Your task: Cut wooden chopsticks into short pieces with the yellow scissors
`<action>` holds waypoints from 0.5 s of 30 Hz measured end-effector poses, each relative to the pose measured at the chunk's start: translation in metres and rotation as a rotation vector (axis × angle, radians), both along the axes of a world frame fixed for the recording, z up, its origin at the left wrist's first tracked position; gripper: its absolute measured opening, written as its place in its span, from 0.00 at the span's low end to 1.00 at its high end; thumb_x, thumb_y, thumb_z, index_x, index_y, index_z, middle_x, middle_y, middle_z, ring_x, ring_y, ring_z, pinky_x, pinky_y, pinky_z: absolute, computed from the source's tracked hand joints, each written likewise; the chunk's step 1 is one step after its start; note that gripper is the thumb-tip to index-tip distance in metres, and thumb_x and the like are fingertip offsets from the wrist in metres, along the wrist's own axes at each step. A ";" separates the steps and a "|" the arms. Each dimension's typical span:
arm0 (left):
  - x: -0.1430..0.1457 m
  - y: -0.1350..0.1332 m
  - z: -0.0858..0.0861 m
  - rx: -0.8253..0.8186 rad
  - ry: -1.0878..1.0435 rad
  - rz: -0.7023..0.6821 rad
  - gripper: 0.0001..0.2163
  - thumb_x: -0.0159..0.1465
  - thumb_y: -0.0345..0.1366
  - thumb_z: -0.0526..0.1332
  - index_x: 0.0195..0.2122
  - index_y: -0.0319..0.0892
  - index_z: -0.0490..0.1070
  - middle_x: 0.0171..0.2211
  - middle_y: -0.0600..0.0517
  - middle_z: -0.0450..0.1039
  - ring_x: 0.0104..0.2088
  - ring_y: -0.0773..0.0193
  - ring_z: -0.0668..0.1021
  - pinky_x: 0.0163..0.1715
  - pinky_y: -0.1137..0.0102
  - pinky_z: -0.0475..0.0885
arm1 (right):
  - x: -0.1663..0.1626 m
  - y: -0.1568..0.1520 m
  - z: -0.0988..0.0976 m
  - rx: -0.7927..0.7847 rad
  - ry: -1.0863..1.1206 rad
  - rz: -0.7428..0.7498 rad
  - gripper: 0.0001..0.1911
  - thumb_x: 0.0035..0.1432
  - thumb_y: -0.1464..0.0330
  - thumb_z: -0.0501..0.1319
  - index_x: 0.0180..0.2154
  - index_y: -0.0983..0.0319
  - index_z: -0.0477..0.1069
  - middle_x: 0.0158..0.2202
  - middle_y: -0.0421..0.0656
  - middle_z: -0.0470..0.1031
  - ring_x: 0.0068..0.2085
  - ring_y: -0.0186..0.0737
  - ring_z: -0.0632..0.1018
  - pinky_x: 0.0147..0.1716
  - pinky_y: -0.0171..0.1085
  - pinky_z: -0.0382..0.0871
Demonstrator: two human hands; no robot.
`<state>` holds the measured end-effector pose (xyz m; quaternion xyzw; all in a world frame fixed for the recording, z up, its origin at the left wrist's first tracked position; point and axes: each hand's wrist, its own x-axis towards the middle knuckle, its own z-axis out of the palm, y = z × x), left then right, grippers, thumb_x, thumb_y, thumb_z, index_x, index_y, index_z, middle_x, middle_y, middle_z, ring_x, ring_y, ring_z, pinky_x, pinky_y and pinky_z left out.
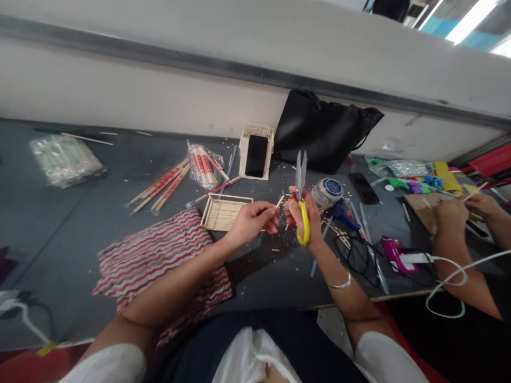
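Between the fingertips of my left hand (255, 221) is a short wooden stick (280, 201), pinched and tilted up to the right. My right hand (307, 218) is closed around a pair of scissors (302, 175) with yellow and red handles. Their blades point up and stand slightly apart, clear of the stick. Just left of my left hand sits a small open frame of thin wooden sticks (225, 214) on the dark table. Small cut pieces and chips (275, 250) lie scattered below and around my hands.
A striped cloth (159, 255) lies front left, with red-wrapped chopsticks (170, 186) behind it. Farther back are a phone (256, 156) and a black bag (319, 127). On the right are a jar (327, 192), a blue glue gun (345, 214), cables and a co-worker's hands (451, 213).
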<state>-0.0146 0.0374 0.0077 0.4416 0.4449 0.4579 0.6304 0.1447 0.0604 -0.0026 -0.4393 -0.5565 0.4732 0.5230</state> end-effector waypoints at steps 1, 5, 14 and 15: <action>-0.002 0.000 0.001 0.083 0.068 0.036 0.09 0.62 0.40 0.64 0.28 0.40 0.72 0.22 0.54 0.74 0.18 0.70 0.75 0.20 0.75 0.69 | 0.003 -0.001 0.000 0.019 -0.017 0.024 0.23 0.54 0.52 0.67 0.48 0.54 0.70 0.27 0.35 0.70 0.24 0.33 0.70 0.19 0.33 0.65; -0.010 0.001 0.006 0.362 0.322 0.156 0.12 0.65 0.41 0.59 0.27 0.42 0.72 0.20 0.56 0.70 0.17 0.70 0.71 0.20 0.75 0.64 | 0.019 -0.013 -0.003 0.063 -0.130 0.151 0.23 0.55 0.53 0.67 0.49 0.55 0.71 0.28 0.35 0.69 0.25 0.32 0.68 0.23 0.33 0.66; -0.016 0.001 0.013 0.406 0.458 0.082 0.11 0.65 0.35 0.57 0.26 0.43 0.71 0.18 0.58 0.67 0.16 0.70 0.68 0.21 0.75 0.62 | 0.034 -0.035 -0.005 -0.051 -0.373 0.355 0.24 0.56 0.53 0.68 0.50 0.57 0.71 0.28 0.37 0.70 0.27 0.35 0.70 0.29 0.35 0.65; -0.016 0.000 0.013 0.406 0.460 0.061 0.11 0.65 0.34 0.57 0.25 0.43 0.71 0.18 0.58 0.67 0.16 0.70 0.68 0.21 0.75 0.62 | 0.034 -0.035 -0.003 -0.061 -0.391 0.366 0.24 0.56 0.52 0.68 0.50 0.57 0.71 0.28 0.37 0.70 0.27 0.35 0.69 0.29 0.35 0.65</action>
